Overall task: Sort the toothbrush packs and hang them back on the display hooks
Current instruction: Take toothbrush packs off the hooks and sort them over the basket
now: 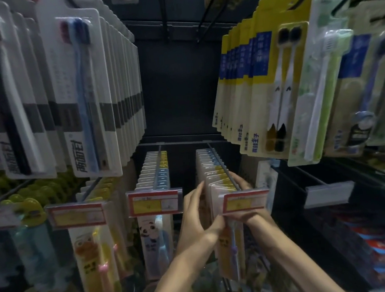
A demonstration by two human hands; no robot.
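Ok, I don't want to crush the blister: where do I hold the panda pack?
I'd pinch the panda pack by its side edges below the price tag, coming from the front: it hangs flat-on, the tag hides its top, the blister bulges on its face.

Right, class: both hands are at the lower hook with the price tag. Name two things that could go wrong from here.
1. The price tag hides the hook tip, so the front pack that the left hand pinches may miss it.
2. The packs that the right hand grips are crowded and fanned, so one might slip off.
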